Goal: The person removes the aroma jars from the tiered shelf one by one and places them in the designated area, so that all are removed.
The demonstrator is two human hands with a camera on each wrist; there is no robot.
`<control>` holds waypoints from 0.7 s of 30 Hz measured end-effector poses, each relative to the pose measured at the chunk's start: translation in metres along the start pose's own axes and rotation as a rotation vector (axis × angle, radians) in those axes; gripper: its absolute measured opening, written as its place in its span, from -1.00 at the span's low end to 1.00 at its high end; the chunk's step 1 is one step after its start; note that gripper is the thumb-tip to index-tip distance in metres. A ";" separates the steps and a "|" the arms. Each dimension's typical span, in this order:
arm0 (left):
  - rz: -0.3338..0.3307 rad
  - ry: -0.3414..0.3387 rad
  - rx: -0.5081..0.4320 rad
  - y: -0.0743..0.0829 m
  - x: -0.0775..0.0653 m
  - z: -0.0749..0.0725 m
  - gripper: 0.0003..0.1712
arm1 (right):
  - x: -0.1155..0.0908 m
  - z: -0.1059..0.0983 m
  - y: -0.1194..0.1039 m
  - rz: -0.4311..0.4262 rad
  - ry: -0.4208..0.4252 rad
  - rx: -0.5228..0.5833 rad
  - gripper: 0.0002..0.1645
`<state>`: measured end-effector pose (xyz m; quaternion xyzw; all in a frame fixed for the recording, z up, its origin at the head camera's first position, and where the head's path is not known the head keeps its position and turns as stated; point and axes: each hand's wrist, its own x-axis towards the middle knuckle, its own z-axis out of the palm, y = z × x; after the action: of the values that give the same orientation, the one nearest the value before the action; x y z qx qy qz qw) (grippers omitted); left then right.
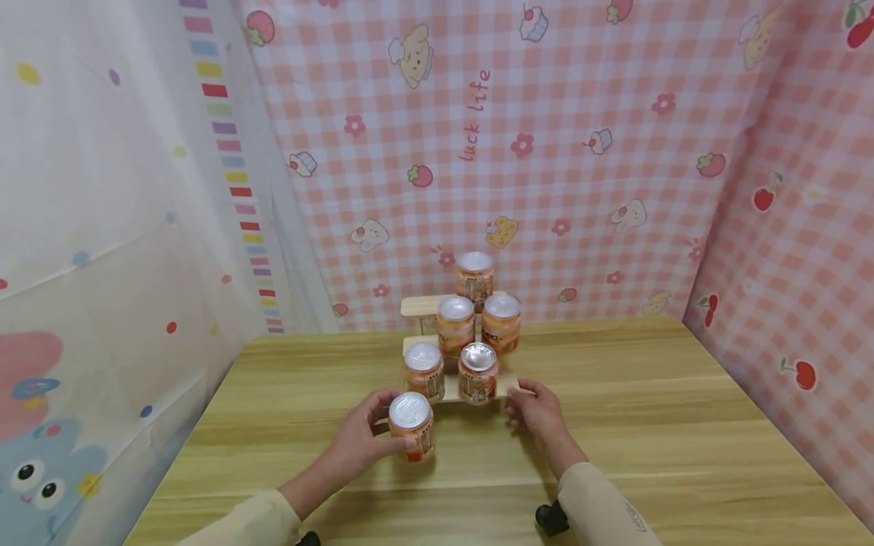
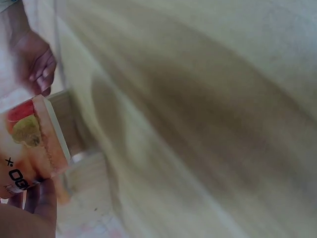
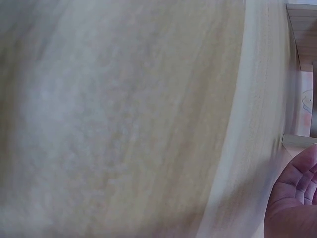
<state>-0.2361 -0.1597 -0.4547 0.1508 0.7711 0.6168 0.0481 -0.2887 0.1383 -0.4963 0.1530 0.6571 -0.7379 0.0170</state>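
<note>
My left hand [image 1: 362, 432] grips a can [image 1: 414, 436] with a silver lid and an orange printed label, thumb across its front. This can is upright, just in front of a stepped wooden rack [image 1: 418, 306]. In the left wrist view the label of the can [image 2: 29, 144] shows large, fingers curled under it. My right hand [image 1: 537, 412] holds the right end of the rack's lowest step, fingers bent. On the rack stand matching cans: one on top [image 1: 474, 284], two in the middle [image 1: 455, 334], two on the lowest step [image 1: 477, 381].
The rack stands toward the back of a wood-grain table [image 1: 655, 425]. Behind it hangs a pink checked cloth [image 1: 546, 182], which also runs down the right side. A white patterned sheet [image 1: 136, 227] hangs at the left.
</note>
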 end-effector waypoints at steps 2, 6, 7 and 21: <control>0.000 -0.002 -0.007 -0.005 0.000 0.004 -0.20 | 0.000 0.000 -0.001 -0.001 0.001 -0.002 -0.51; -0.003 -0.007 -0.014 -0.013 0.001 0.011 -0.19 | 0.001 0.000 -0.001 0.000 0.002 -0.007 -0.52; -0.006 -0.008 -0.017 -0.014 0.001 0.013 -0.19 | 0.001 -0.001 0.000 0.000 0.002 -0.009 -0.52; -0.004 -0.040 -0.010 -0.026 0.006 0.021 -0.20 | 0.003 -0.001 0.002 0.007 0.001 -0.010 -0.53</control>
<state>-0.2411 -0.1435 -0.4838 0.1613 0.7671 0.6174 0.0656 -0.2909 0.1390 -0.4990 0.1556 0.6602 -0.7346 0.0200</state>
